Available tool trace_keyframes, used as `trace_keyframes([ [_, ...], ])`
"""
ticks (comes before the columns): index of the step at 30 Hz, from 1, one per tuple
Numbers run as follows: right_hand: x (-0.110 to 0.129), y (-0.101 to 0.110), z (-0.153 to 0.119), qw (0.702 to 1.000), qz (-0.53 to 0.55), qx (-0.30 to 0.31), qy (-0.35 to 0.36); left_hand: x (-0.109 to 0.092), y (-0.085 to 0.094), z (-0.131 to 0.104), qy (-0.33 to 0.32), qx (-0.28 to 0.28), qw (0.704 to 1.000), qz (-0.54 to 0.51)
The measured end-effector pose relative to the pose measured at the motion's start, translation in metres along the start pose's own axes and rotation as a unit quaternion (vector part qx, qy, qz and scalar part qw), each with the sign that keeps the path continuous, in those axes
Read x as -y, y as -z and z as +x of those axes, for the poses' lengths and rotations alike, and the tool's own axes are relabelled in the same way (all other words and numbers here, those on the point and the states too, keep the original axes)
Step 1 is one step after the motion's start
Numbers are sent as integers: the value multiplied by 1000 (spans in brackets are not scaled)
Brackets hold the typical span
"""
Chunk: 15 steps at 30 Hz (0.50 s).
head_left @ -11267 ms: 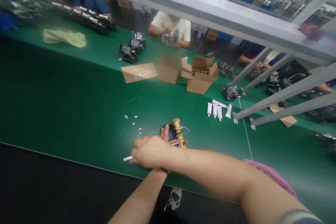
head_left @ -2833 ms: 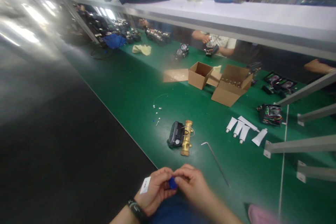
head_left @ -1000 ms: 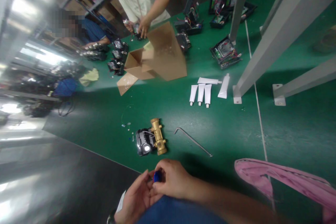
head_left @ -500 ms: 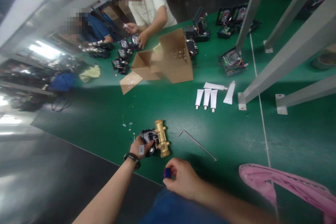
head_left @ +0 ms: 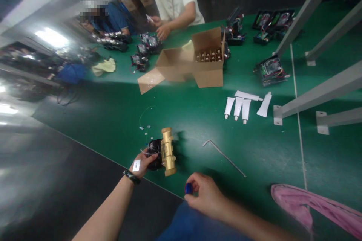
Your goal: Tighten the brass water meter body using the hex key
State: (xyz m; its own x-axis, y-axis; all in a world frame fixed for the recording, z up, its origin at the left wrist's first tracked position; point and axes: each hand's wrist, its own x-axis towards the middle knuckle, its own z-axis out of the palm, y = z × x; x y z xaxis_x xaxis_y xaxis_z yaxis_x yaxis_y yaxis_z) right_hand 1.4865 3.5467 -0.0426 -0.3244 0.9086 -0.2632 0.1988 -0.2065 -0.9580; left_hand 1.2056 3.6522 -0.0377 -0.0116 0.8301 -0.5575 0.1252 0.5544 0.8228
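My left hand [head_left: 143,163] is closed on the black part of a brass-and-black device [head_left: 169,152] near the table's front edge. Its brass pipe body faces right, and a thin pale wire loops over the black housing [head_left: 154,150]. Between the thumb and fingertips of my right hand [head_left: 205,194] is a small blue cylinder [head_left: 188,188], to the lower right of the device. A bent metal rod [head_left: 224,155] lies on the green table [head_left: 186,116], to the right of the device.
White tubes [head_left: 241,107] lie behind the rod. Open cardboard boxes [head_left: 209,77] stand farther back, near a co-worker [head_left: 181,3] handling black units. Grey metal posts [head_left: 319,92] and a pink cloth [head_left: 299,203] are at the right.
The device has been turned over and lifted slightly in my left hand, so its black housing shows another side. My right hand still pinches the blue cylinder. The camera view has shifted.
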Motion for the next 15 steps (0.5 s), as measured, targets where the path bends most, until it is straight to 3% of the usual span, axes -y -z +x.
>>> trace_keyframes([
  [5,3,-7,5,1000,-15,26,-9,4,9,-2,7,14,998,-60],
  [10,8,-11,13,998,-34,44,-16,8,13,0,-3,-23,991,-129],
  [15,14,-14,14,999,-37,35,-15,10,16,0,-11,-23,992,-127],
])
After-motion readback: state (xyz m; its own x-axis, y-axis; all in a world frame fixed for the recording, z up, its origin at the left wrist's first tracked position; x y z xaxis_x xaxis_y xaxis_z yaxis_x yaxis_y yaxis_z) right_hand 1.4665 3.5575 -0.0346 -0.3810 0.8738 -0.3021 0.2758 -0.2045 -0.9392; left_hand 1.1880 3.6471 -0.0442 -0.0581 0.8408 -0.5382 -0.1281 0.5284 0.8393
